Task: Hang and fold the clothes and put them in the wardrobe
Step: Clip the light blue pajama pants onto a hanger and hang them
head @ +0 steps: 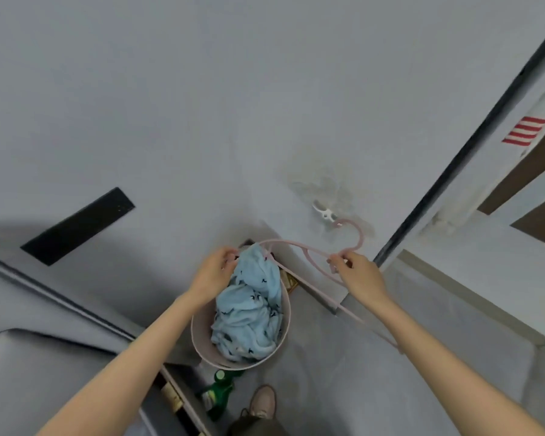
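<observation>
A light blue garment (249, 306) with small dark bird prints hangs bunched over a pink basket (202, 338) on the floor. My left hand (214, 272) pinches its upper edge near the left end of a pink plastic hanger (299, 248). My right hand (356, 272) grips the hanger near its neck. The hanger's hook (357, 234) hangs from a white wall hook (324, 212). The garment's top lies against the hanger's left arm; whether it is threaded on I cannot tell.
A grey wall fills the upper view, with a black strip (76, 226) at left. A dark door frame edge (453, 158) runs diagonally at right. Green bottles (219, 391) and my shoe (261, 401) are below the basket. A grey surface (38, 372) lies lower left.
</observation>
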A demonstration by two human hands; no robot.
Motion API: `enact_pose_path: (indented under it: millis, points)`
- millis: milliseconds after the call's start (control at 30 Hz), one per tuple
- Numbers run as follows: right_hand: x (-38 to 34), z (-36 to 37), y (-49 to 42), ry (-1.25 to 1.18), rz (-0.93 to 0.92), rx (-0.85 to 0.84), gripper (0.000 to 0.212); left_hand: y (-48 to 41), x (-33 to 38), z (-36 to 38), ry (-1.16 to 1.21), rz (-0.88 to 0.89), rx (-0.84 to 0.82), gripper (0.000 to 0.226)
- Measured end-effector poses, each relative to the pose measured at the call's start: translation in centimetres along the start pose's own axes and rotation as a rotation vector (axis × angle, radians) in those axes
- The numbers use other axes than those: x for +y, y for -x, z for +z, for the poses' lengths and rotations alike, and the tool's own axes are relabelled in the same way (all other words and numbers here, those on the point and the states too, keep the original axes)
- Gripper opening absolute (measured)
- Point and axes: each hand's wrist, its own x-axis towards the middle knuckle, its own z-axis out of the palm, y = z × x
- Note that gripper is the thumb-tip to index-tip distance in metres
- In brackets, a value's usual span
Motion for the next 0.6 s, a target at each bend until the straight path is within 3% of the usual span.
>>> enact_pose_path:
  millis: [367, 600]
  points:
    - [-1.5, 9.4, -7.2, -0.084, 0.009, 0.076, 0.025, -8.4, -10.7, 2.8, 0.095, -0.24, -0.08, 0.032]
    - [3.7, 15.5, -12.8, -0.14, -0.001, 0.098, 0.026, -15.3, -16.7, 9.5, 0.161, -0.301, -0.143, 0.038]
